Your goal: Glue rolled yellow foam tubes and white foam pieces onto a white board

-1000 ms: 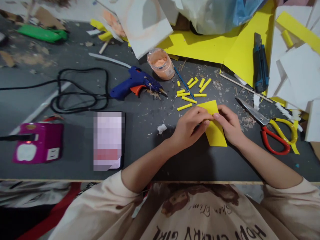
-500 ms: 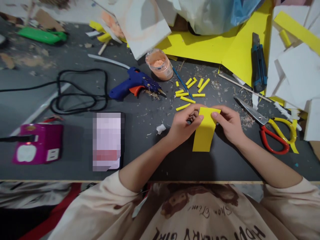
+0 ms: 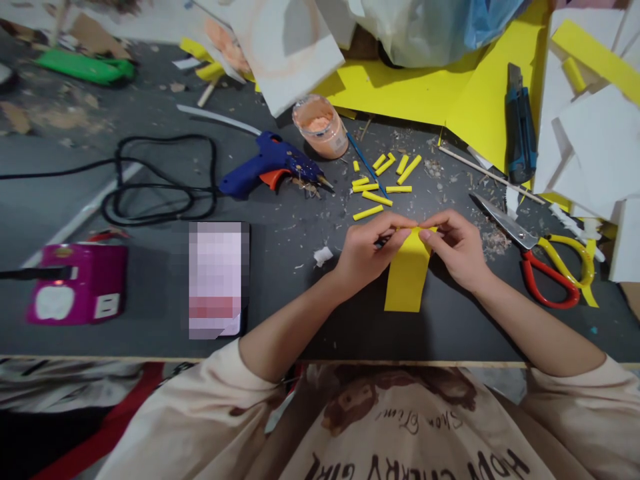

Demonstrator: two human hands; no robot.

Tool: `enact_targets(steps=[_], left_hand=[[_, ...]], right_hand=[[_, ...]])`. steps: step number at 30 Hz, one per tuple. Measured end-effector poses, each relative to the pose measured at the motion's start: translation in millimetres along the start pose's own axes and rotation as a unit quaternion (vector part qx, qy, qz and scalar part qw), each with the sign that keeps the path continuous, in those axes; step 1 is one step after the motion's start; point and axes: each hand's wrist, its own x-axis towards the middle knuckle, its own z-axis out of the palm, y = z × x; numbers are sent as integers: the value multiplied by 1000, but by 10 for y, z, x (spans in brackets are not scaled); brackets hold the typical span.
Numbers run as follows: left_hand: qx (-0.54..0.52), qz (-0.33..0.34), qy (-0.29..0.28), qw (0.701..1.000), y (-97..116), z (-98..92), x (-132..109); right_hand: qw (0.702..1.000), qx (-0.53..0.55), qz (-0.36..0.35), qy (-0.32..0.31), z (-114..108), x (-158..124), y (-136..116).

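A small yellow paper strip lies on the dark table in front of me. My left hand and my right hand both pinch its far edge with thumb and fingers, the hands almost touching. Just beyond them lie several short yellow paper rolls scattered on the table. A thin blue stick lies among the rolls.
Red-and-yellow scissors lie right of my hands. A blue glue gun with its black cord, an orange powder jar, a phone and a pink power box sit left. Yellow sheets, white foam boards and a blue cutter are at the back.
The yellow strip turned from slanted to pointing straight toward me, and both hands moved up to pinch its far edge, which now looks curled over.
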Motion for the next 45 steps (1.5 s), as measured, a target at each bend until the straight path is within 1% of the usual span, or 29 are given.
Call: enact_targets(steps=[2, 4, 6, 8, 12, 14, 18, 22, 24, 26, 31, 36, 38, 43, 45], left_hand=[[-10, -10, -5, 1000, 8, -4, 3], [-44, -45, -27, 998, 13, -12, 9], [-80, -80, -53, 992, 15, -20, 17], [-102, -98, -64, 988, 14, -26, 25], [-117, -118, -44, 985, 14, -33, 25], [-109, -124, -42, 985, 20, -35, 21], [-116, -137, -25, 984, 31, -26, 18], [-175, -199, -9, 964, 10, 4, 22], [-189, -214, -5, 959, -2, 14, 21], [-192, -205, -8, 960, -4, 17, 18], [-159, -141, -45, 976, 16, 13, 6], [-136, -87, -36, 986, 4, 8, 0], [-132, -70, -36, 988, -5, -5, 5], [-120, -58, -42, 990, -7, -34, 25], [-115, -63, -44, 990, -2, -26, 26]], right_hand=[[999, -22, -28, 15, 0, -5, 4], [998, -35, -42, 29, -2, -6, 11], [998, -34, -40, 36, -5, -3, 14], [999, -20, -25, 30, -5, 1, 8], [999, 41, 22, -12, -2, 8, -18], [998, 54, 36, -17, -3, 11, -25], [999, 38, 31, 21, -11, 17, -16], [999, 19, 22, 44, -11, 13, -10], [999, 11, 3, 49, -10, 9, -11], [999, 10, -19, 40, -13, 8, -8], [999, 21, -38, -13, -24, 18, 19], [998, 41, -39, -36, -29, 25, 16], [998, 47, -23, -44, -37, 22, 8], [993, 63, 58, -82, -47, 14, -3], [993, 58, 67, -77, -38, 13, -11]])
